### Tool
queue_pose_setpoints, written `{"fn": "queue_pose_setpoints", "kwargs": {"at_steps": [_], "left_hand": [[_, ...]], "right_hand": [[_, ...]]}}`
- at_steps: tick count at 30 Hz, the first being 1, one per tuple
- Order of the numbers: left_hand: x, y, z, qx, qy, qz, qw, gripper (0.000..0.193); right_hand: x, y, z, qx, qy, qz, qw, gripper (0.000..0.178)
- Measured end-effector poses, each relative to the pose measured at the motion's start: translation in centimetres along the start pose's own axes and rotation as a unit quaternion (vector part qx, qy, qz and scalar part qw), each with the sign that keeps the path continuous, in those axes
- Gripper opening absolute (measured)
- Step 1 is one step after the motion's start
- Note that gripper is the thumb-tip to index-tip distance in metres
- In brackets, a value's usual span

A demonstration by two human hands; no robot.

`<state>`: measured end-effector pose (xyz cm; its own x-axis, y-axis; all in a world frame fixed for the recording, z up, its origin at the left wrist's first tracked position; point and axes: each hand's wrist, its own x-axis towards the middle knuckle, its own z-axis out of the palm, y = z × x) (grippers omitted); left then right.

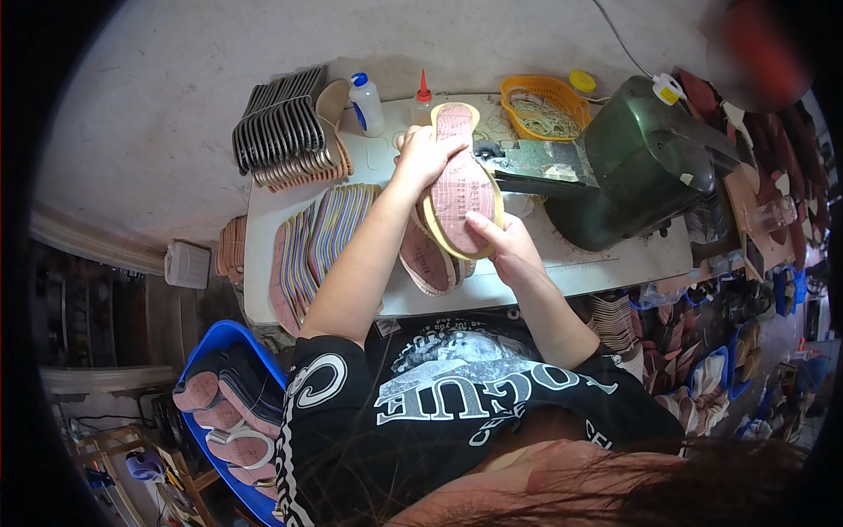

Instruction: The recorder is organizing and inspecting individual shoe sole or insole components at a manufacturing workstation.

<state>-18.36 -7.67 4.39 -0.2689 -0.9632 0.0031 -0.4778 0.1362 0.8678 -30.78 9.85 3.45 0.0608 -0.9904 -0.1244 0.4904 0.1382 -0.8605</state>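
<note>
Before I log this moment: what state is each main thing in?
Held sole: raised, pink face toward the camera
Left hand: closed on its narrower part
Right hand: gripping its wider end
Blue-capped bottle: upright, capped
Red-tipped bottle: upright, partly hidden
Orange basket: open, holding pale cords
Blue bin: open, holding pink soles
Green machine: on or off, cannot tell

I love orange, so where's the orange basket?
In the head view, the orange basket is right of centre near the far edge of the table, between the red-tipped bottle and the green machine.
</note>
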Motion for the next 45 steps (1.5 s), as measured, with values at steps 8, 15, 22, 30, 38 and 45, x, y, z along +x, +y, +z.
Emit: {"fn": "queue_pose_setpoints", "kwargs": {"at_steps": [8, 15, 22, 30, 38, 45], "left_hand": [[0.7, 1.5, 0.0, 0.034, -0.016, -0.026, 0.999, 0.052], [1.4, 1.0, -0.1, 0.003, -0.014, -0.050, 0.999, 0.050], [2.5, 1.0, -0.7, 0.075, 0.061, -0.033, 0.995, 0.090], [6.3, 1.0, -4.6, 0.077, -0.275, 0.280, 0.916, 0.048], [7.8, 4.3, -5.5, 0.116, -0.491, 0.073, 0.860, 0.033], [6.8, 2.9, -6.7, 0.079, -0.466, 0.025, 0.881, 0.032]], "right_hand": [[-0.1, -0.2, 0.7, 0.075, 0.023, -0.009, 0.997, 0.036], [0.1, 0.7, 1.8, 0.074, -0.012, 0.066, 0.995, 0.036], [1.3, 0.3, 3.0, 0.137, 0.023, 0.028, 0.990, 0.031], [4.4, -0.3, 2.7, 0.154, 0.018, 0.045, 0.987, 0.030], [5.4, -1.0, 3.1, 0.145, 0.047, 0.034, 0.988, 0.034], [5.6, -1.5, 3.2, 0.138, 0.051, 0.019, 0.989, 0.037]]}}
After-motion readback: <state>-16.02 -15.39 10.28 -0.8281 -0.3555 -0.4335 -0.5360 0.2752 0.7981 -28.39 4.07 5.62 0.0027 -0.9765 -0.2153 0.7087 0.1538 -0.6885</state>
